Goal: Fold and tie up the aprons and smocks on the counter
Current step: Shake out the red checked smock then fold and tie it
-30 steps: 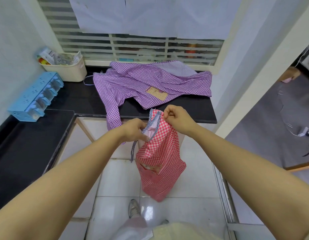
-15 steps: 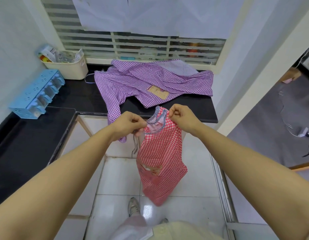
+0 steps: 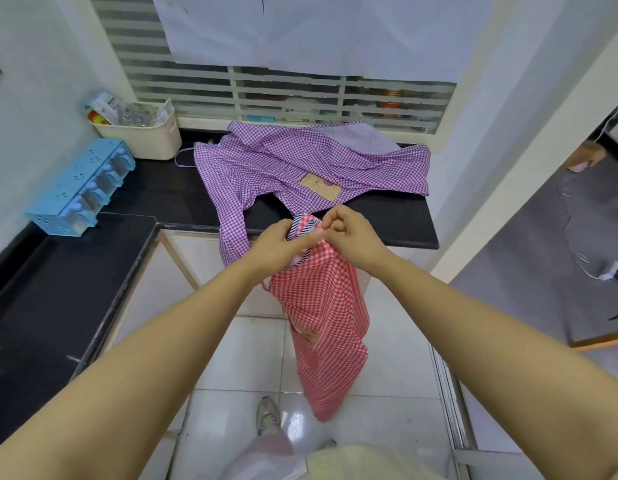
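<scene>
Right, I have both hands up just in front of the tabletop's [image 3: 404, 220] front edge, holding the red checked apron [image 3: 321, 323] by its top. My left hand [image 3: 276, 244] has its fingers curled around the striped trim [image 3: 300, 228]. My right hand [image 3: 352, 233] pinches the same edge just beside it, fingers closed tight on the cloth. The apron hangs free over the floor [image 3: 245, 358], off the tabletop altogether. The purple checked smock [image 3: 300, 168] lies spread at the far right end, one sleeve dangling over the front edge. My worry is that it's a small pinch on a long hanging piece. If either grip loosens, the layers slide apart or it drops. Swinging it up could also snag that sleeve and drag the purple one down.
</scene>
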Demonstrator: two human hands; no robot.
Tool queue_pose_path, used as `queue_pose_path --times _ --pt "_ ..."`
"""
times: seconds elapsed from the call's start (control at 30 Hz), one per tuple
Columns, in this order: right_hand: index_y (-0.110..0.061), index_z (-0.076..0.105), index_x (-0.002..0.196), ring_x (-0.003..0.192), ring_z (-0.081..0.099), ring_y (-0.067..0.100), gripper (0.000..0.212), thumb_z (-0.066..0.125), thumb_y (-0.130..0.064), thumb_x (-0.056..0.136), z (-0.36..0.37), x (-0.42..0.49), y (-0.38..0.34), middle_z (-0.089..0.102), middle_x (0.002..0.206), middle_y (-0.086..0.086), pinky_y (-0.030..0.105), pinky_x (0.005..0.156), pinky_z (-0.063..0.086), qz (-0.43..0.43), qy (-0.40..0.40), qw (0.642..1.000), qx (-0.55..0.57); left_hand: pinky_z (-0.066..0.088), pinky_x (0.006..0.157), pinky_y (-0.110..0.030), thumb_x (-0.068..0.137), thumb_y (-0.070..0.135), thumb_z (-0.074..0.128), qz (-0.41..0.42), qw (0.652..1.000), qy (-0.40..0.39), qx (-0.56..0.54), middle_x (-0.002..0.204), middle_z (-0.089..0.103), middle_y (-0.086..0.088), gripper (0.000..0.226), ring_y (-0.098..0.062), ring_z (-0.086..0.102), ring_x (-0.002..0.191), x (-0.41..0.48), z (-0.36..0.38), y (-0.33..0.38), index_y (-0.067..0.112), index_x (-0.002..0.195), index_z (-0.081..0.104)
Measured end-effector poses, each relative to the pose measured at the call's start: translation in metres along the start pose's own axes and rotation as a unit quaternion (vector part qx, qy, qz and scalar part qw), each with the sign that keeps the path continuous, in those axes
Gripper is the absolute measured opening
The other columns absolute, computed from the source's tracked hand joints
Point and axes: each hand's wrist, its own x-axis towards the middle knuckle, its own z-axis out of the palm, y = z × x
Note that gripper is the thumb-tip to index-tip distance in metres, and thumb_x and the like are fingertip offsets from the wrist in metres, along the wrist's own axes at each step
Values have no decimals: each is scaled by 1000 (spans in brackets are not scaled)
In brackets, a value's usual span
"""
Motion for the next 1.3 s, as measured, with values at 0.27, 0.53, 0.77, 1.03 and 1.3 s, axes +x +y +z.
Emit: queue_pose_path --times 0.27,0.53,0.77,1.03,1.3 --pt "-13 58 103 75 62 7 9 60 -13 94 1 -3 1 66 82 -1 23 71 52 13 27 999 30 28 57 -36 95 34 59 50 988 135 -49 57 40 -10 51 -20 34 57 8 5 6 -4 64 47" --pt "-12 64 108 94 66 24 14 56 -16 97 -3 -2 -4 67 103 9 35 88 56 62 8 987 146 28 54 -36 96 34 59 74 989 126 -4 48 38 1 49 -16 34 50 12 1 6 11 54 46" --pt "-12 64 107 75 60 12 24 57 2 89 -9 -3 -12 64 92 8 21 65 50 65 -47 980 184 31 62 -33 87 46 57 73 997 31 -10 68 48 -11 59 -17 39 64 12 -6 4 -13 83 53" --pt "-8 62 106 72 61 6 23 68 -1 86 -7 6 -13 63 86 1 19 70 52 30 8 983 181 49 73 -33 94 36 60 63 994 -49 -75 84 68 -8 37 -22 61 72 -4 -7 31 0 96 67" --pt "-11 54 121 107 61 20 34 65 -15 89 -14 -4 9 62 119 6 39 99 50 108 -213 970 -39 54 79 -29 97 13 56 73 995 -71 14 102 68 -23 20 -32 66 86 -7 -24 32 -3 104 66"
